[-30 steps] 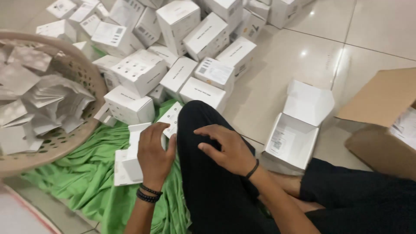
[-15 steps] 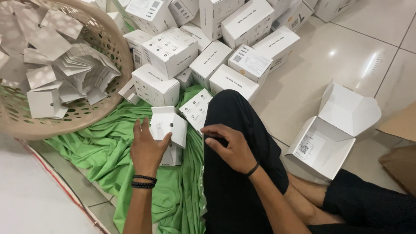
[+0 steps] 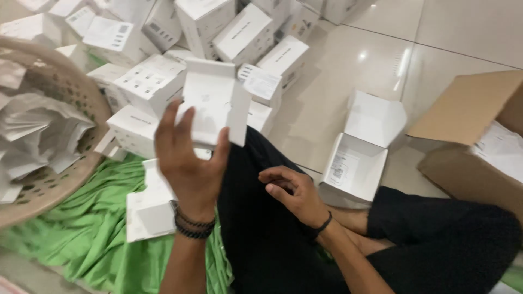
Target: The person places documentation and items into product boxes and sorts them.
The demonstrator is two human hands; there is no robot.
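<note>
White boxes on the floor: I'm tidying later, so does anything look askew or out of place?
The closed white boxes lie in a tumbled heap, tilted against each other. One open white box sits apart on the tiles, flaps up. The left hand holds another box aloft.

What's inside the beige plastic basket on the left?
The beige plastic basket holds a loose heap of white folded paper leaflets and card pieces. Whatever lies beneath that heap, and the basket's bottom, is covered.

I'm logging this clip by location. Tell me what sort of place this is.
Probably a home or small workroom floor used for packing: a heap of small white cartons on glossy floor tiles, a brown cardboard box and a green cloth.
</note>
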